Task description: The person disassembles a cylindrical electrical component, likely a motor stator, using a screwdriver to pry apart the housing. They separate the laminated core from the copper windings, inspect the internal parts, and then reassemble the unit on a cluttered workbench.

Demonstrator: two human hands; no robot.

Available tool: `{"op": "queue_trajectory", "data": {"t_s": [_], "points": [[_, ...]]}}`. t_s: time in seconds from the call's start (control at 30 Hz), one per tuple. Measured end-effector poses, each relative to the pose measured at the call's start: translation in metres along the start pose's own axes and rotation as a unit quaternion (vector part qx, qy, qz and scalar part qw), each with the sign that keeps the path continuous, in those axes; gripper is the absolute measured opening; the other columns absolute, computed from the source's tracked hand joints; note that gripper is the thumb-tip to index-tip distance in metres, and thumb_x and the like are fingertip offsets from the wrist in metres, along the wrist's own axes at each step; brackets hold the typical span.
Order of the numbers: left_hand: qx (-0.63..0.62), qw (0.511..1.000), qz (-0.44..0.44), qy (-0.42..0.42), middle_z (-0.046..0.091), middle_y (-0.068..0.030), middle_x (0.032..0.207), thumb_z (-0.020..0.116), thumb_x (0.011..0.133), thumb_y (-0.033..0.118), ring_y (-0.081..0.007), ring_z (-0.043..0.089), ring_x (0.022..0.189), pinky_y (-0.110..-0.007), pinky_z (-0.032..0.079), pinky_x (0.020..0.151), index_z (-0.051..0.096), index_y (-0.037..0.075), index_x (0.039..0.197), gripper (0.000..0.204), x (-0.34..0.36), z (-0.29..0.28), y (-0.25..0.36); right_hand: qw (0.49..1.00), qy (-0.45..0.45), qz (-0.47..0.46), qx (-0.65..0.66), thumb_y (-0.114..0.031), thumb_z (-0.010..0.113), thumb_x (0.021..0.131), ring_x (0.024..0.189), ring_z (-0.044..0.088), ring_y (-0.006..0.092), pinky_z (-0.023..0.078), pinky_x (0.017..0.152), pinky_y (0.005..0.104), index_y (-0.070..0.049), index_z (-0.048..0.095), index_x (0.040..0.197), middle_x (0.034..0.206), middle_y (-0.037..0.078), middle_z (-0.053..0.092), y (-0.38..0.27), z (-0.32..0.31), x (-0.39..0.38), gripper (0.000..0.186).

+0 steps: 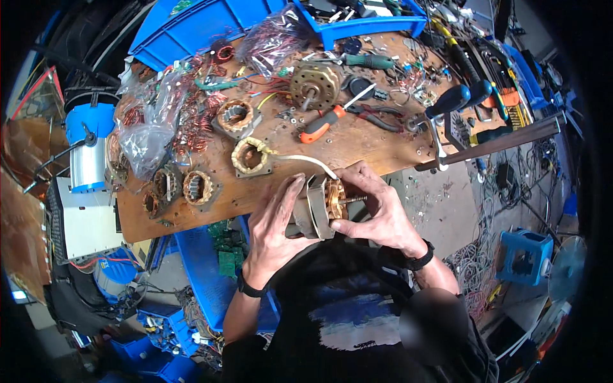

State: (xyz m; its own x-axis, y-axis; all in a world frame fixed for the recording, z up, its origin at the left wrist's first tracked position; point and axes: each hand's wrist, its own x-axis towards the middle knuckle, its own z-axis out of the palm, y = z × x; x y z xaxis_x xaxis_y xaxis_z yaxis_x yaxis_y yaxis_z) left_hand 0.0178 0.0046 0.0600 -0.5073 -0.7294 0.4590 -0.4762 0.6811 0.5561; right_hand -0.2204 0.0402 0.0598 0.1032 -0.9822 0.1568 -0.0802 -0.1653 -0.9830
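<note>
Above the table's front edge, both my hands hold an electric motor part with a grey metal housing (313, 207) and a copper-coloured end. A thin threaded shaft (354, 200) sticks out of that end to the right. My left hand (273, 220) presses its palm and thumb against the housing's left side, fingers stretched upward. My right hand (378, 207) grips the copper-coloured end, thumb below and fingers above. A pale sleeved cable (303, 159) runs from a wound stator (252, 157) on the table toward the motor part; its far end is hidden by my right fingers.
Several stators, among them one (198, 186) at the left, lie on the wooden table (268, 191). A round motor (315, 86), an orange-handled screwdriver (323, 124) and pliers (380, 117) lie beyond my hands. A metal bar (498, 143) juts out at the right. Blue bins (204, 32) stand behind.
</note>
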Motion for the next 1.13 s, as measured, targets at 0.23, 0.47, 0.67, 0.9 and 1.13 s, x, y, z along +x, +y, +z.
{"op": "queue_trajectory", "data": {"t_s": [0.23, 0.47, 0.67, 0.9, 1.13], "points": [[0.068, 0.996, 0.002, -0.065, 0.063, -0.0162, 0.145, 0.097, 0.064, 0.040, -0.0338, 0.063, 0.132, -0.062, 0.030, 0.124, 0.047, 0.004, 0.155, 0.111, 0.025, 0.010, 0.020, 0.993, 0.049, 0.075, 0.073, -0.020, 0.094, 0.074, 0.109, 0.061, 0.0194, 0.049, 0.101, 0.0331, 0.006, 0.061, 0.141, 0.115, 0.010, 0.061, 0.026, -0.020, -0.017, 0.078], [0.085, 0.988, -0.033, -0.123, 0.061, -0.0129, 0.149, 0.096, 0.067, 0.038, -0.0331, 0.057, 0.140, -0.065, 0.021, 0.127, 0.045, 0.005, 0.157, 0.109, 0.028, 0.012, 0.016, 0.996, 0.077, 0.038, 0.020, -0.019, 0.094, 0.071, 0.108, 0.060, 0.0211, 0.050, 0.100, 0.0343, 0.002, 0.063, 0.138, 0.112, 0.010, 0.059, 0.025, -0.028, -0.019, 0.077], [0.021, 0.996, -0.019, -0.086, 0.060, -0.0127, 0.151, 0.099, 0.062, 0.024, -0.0341, 0.056, 0.141, -0.064, 0.024, 0.127, 0.047, 0.006, 0.155, 0.109, 0.014, 0.026, 0.003, 0.988, 0.058, -0.057, -0.133, -0.024, 0.094, 0.068, 0.104, 0.059, 0.0262, 0.051, 0.095, 0.0378, 0.000, 0.065, 0.137, 0.112, 0.012, 0.056, 0.008, -0.030, -0.015, 0.078], [0.016, 0.999, -0.025, -0.024, 0.061, -0.0146, 0.149, 0.100, 0.061, 0.022, -0.0344, 0.058, 0.138, -0.064, 0.026, 0.126, 0.045, 0.006, 0.156, 0.111, 0.006, 0.040, -0.006, 0.988, 0.052, -0.039, -0.140, -0.019, 0.091, 0.071, 0.104, 0.060, 0.0287, 0.052, 0.094, 0.0388, -0.003, 0.064, 0.140, 0.114, 0.014, 0.057, -0.005, -0.022, -0.006, 0.077], [-0.004, 0.998, -0.054, -0.005, 0.061, -0.0161, 0.148, 0.101, 0.061, 0.025, -0.0369, 0.059, 0.137, -0.063, 0.025, 0.127, 0.041, 0.007, 0.158, 0.115, -0.005, 0.045, -0.013, 0.985, 0.040, -0.050, -0.162, -0.018, 0.090, 0.071, 0.107, 0.061, 0.0299, 0.052, 0.095, 0.0406, -0.004, 0.063, 0.142, 0.117, 0.015, 0.058, -0.009, -0.018, -0.003, 0.077]]}}
